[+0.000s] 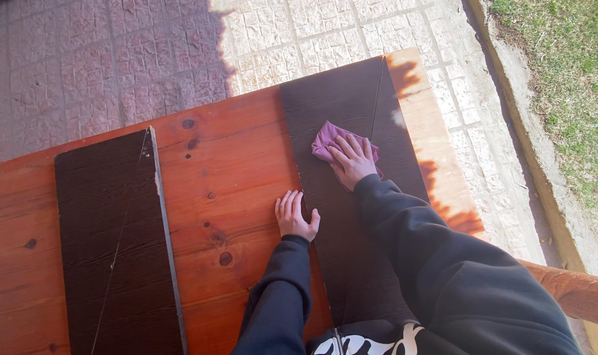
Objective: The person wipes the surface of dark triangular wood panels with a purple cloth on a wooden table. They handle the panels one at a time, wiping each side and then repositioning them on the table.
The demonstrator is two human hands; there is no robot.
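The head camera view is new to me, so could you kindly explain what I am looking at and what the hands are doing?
There is one picture, taken by a camera worn on a person's head, looking down at their own arms in dark sleeves. A reddish wooden table stands outdoors on paving, with grass at the right. Two dark wood-grain panels lie on it: the left panel untouched, the right panel under the hands. The right hand presses a purple cloth flat on that panel. The left hand rests open at the panel's left edge.

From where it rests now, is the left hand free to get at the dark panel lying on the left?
Probably yes: the left hand lies flat on bare wooden table, and nothing sits between it and the left dark panel.
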